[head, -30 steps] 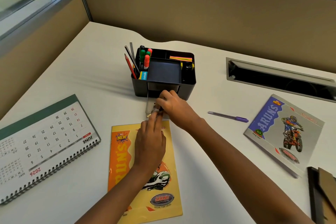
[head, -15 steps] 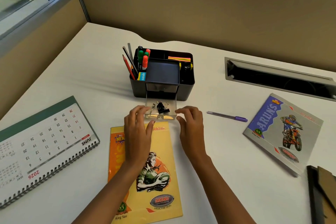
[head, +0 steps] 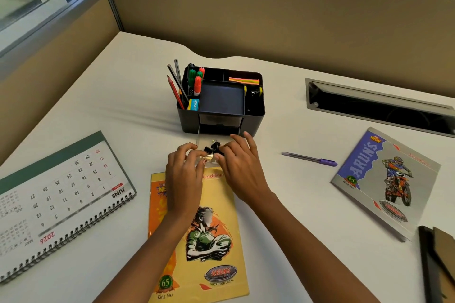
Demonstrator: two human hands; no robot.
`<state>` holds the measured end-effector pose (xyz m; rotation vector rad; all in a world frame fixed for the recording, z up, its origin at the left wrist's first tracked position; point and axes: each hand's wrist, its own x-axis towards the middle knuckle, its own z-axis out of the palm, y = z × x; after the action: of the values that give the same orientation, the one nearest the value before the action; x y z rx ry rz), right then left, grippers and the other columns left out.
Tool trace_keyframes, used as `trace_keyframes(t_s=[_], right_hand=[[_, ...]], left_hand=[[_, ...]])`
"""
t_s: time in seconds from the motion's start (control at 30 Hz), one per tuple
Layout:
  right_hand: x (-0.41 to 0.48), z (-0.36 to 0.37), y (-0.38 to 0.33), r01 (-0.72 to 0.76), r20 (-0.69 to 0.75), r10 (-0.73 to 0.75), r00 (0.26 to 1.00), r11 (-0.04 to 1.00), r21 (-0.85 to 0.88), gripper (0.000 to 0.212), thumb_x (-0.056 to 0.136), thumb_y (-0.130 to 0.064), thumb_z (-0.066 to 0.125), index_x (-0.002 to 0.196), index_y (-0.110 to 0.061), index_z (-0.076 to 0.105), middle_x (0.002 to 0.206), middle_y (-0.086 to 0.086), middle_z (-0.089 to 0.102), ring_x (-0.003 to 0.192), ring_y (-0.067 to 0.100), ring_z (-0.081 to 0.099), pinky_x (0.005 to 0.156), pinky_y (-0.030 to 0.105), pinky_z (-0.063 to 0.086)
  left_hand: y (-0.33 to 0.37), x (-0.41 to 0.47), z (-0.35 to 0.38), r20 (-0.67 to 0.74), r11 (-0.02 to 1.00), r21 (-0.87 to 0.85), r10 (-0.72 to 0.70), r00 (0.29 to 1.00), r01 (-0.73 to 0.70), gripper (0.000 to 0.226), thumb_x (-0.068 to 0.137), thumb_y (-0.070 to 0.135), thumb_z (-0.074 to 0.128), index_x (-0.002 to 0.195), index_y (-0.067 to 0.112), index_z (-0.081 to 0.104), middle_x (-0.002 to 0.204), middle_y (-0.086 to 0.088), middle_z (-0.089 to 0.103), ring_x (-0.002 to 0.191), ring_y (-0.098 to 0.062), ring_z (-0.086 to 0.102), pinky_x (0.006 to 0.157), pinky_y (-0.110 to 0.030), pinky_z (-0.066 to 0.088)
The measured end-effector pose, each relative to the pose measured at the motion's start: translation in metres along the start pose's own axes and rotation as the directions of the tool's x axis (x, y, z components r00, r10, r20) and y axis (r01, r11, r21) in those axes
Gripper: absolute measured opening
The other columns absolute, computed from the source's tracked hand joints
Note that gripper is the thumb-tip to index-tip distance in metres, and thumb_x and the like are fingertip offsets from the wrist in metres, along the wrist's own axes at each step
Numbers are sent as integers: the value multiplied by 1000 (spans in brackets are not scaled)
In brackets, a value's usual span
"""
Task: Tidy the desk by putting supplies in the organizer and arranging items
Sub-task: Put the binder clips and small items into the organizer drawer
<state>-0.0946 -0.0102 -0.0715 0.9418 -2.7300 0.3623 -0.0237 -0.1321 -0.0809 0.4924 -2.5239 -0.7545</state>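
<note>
Clear plastic drawer (head: 213, 141) juts toward the person from the organizer (head: 220, 115), long axis pointing into its slot, both hands' loose grip (left hand (head: 183, 174), right hand (head: 242, 163)) on its front corners, fingers curled around the binder clips (head: 213, 149) inside.

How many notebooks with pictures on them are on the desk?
2. The yellow notebook lies right in front of the person, partly under both arms. The grey motorbike notebook lies to the right, beyond the purple pen. None seem hidden.

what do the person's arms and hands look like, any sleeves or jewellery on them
Both forearms are bare up to the frame edge, with no sleeve in view. The left hand and the right hand wear no glove, and no watch, bracelet or ring shows. The fingers are bare; the nails are too small to judge.
</note>
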Motion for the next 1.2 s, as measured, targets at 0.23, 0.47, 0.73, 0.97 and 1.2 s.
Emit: trace_keyframes(t_s=[0.23,0.47,0.73,0.97,1.2], right_hand=[[-1,0,1,-76,-41,73,996,994,-81,43,98,-33,33,97,-11,70,98,7,68,111,27,57,115,45,16],[1,8,-4,-66,46,67,997,997,-31,49,98,-46,21,122,-26,59,123,-2,62,131,29,42,109,53,9],[-9,3,-7,-246,-231,275,933,958,147,31,96,-29,40,110,-16,65,117,4,64,118,25,50,101,43,27],[-27,4,2,-272,-98,392,915,776,569,49,76,-7,60,124,-19,55,132,1,48,121,5,36,101,4,26],[-26,16,2,-361,-30,494,869,675,644,49,85,-12,67,129,-11,45,128,7,47,115,14,45,100,30,44]], left_hand=[[2,1,1,-16,999,34,13,1000,-13,14,89,16,61,102,14,66,115,-4,58,103,-21,51,79,-32,48],[3,1,1,-22,998,62,32,999,-31,16,85,11,66,101,14,65,116,-5,59,100,-23,53,75,-34,50],[1,2,2,-22,997,61,43,999,-41,19,84,11,66,103,16,65,116,-4,59,102,-22,53,75,-34,52],[-2,8,4,-56,939,-307,-181,982,156,47,83,15,68,125,14,49,126,-6,51,108,-19,47,82,-28,44],[-11,16,6,-31,956,-266,-135,990,122,39,81,20,71,117,17,55,118,-3,54,103,-20,49,85,-41,49]])
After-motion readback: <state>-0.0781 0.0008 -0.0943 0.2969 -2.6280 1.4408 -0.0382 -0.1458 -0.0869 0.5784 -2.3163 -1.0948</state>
